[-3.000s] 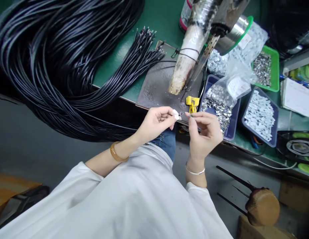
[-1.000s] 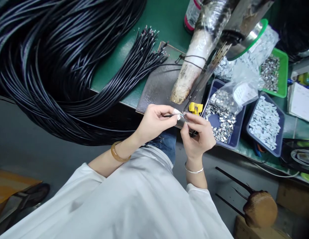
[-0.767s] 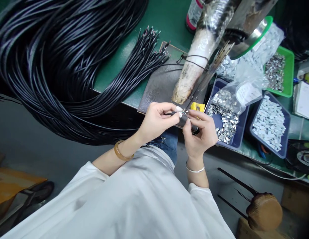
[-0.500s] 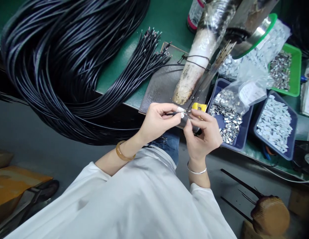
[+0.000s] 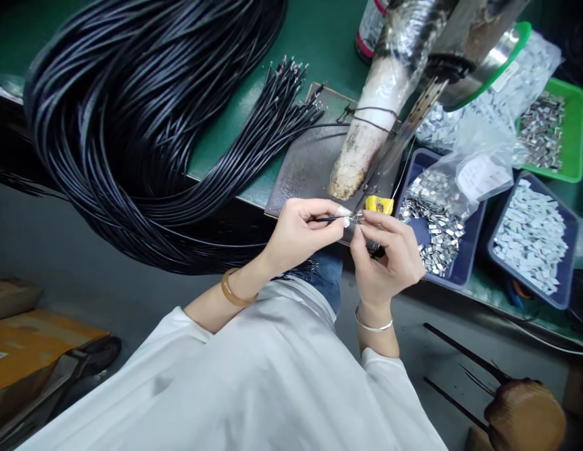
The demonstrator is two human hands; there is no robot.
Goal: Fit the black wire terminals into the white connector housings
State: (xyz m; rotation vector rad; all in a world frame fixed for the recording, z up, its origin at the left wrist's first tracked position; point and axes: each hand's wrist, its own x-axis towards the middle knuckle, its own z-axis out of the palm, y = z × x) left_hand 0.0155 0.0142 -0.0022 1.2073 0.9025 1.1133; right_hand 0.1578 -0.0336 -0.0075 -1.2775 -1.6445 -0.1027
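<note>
Between thumb and forefinger, my left hand (image 5: 303, 228) pinches a thin black cable (image 5: 325, 218) near its end. White wrapping covers the tips of those fingers. My right hand (image 5: 389, 254) pinches a small silvery metal connector (image 5: 356, 217) right at the cable's end; whether the two are joined is too small to tell. Just behind the fingertips is a yellow piece (image 5: 379, 204) at the edge of a dark metal plate (image 5: 303, 166). A big bundle of black cables (image 5: 131, 125) lies to the left, its stripped ends fanned toward the plate.
A plastic-wrapped tube (image 5: 366, 125) and a metal-rimmed reel (image 5: 500, 72) stand above the plate. To the right are a blue bin (image 5: 474, 241) of metal connectors, another blue bin (image 5: 570, 250) of pale pieces and a green bin (image 5: 577, 134). A wooden stool (image 5: 526, 413) stands below the bench.
The view has shifted slightly, so the bench things sit a little farther right. Both hands keep their pinch at the cable's end, with the metal connector showing a bit more clearly.
</note>
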